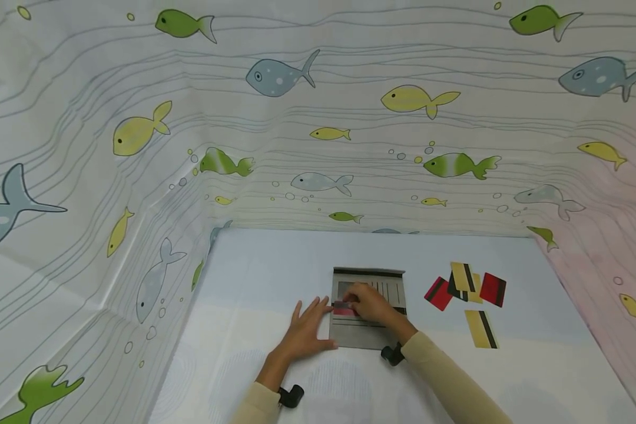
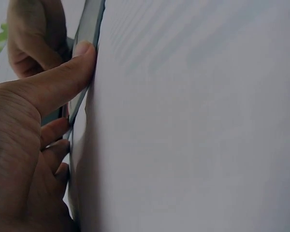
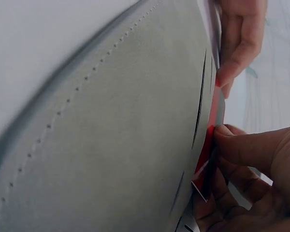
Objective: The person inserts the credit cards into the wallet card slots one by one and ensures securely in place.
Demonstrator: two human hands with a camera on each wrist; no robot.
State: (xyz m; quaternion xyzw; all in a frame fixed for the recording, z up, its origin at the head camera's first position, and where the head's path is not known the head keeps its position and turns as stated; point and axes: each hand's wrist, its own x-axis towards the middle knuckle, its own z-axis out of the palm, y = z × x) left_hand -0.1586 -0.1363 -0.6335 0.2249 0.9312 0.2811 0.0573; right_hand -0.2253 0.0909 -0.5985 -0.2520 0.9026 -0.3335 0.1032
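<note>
Head — right hand (image 1: 370, 304) pinches red card (image 1: 342, 312) at slotted grey wallet (image 1: 356, 338)

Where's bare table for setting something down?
Free on the table: left of the wallet, beyond the left hand; between wallet and fish-print wall; right of the loose cards. Crowded: the wallet's middle, where the right hand pinches a red card; among those cards.

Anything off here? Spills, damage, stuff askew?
Just the loose cards right of the grey wallet: they lie at mixed angles, some overlapping, with one gold card apart, nearer the person. Looks untidy, not wrong. No spill or damage visible.
</note>
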